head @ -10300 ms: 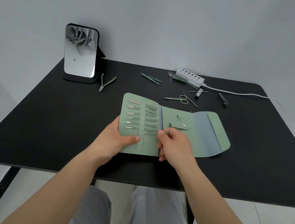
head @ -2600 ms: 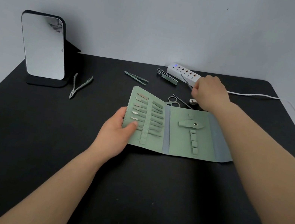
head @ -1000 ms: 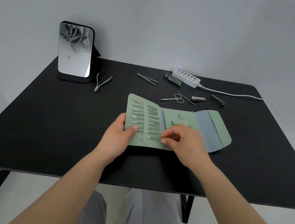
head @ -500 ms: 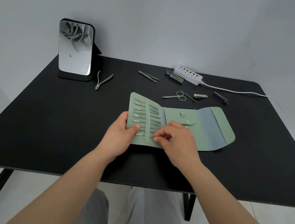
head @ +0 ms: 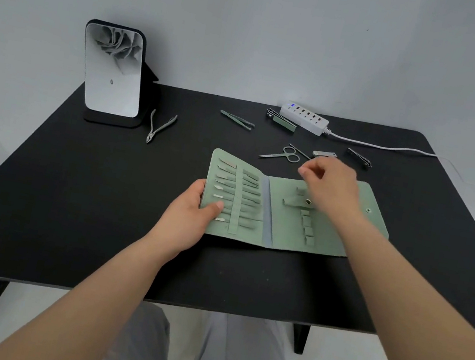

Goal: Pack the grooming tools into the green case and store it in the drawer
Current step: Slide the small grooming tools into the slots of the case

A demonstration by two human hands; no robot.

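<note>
Your left hand (head: 191, 219) holds the left edge of the open green case (head: 280, 219), thumb on top. The case lies flat between your hands. Your right hand (head: 329, 185) hovers above it, fingers loosely curled, holding nothing. Little scissors (head: 282, 155) lie just past it.

- Your left hand (head: 191, 219) sits low and left of centre, palm turned inward, thumb lying flat on top of what it holds and the other fingers tucked underneath, out of sight.
- Your left forearm runs up from the bottom left, bare, wrist straight.
- Your right hand (head: 329, 185) is raised further forward, back of the hand facing you, fingers loosely curled with the thumb close to the fingertips; nothing shows between them.
- Your right forearm comes in from the lower right, bare, crossing diagonally.
</note>
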